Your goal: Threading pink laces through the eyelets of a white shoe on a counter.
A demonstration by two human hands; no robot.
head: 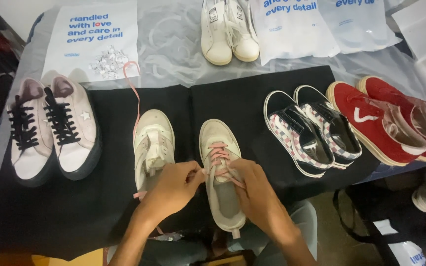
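Down at the near edge of the black cloth-covered table (242, 98), both hands busy on a cream low-top sneaker with pink laces (220, 170). Left hand (173, 189) curled narrow, fingertips pinching a pink lace end just beside the eyelets. Right hand (257, 189) likewise closed down, fingers pressed on the crossed pink lacing at the sneaker's mid-section, thumb side touching the tongue. Sneaker lying toe away, heel toward the body, between the two wrists.

Just left of it, the matching cream sneaker (153, 145), partly unlaced, with a loose pink lace (135, 93) trailing up over the cloth toward a white printed plastic bag (92, 42). On that bag, a small heap of crumpled white paper bits (108, 61), contents hard to make out.

Far left, a pale pink pair with black laces and dark soles (50, 130). To the right, a checkered slip-on pair with black trim (311, 130), then a red canvas pair with white stripe (385, 120), its outer shoe cut off by the frame. At the top, a white leather pair (228, 29), heels cropped. More white bags (292, 27) alongside, contents hidden.
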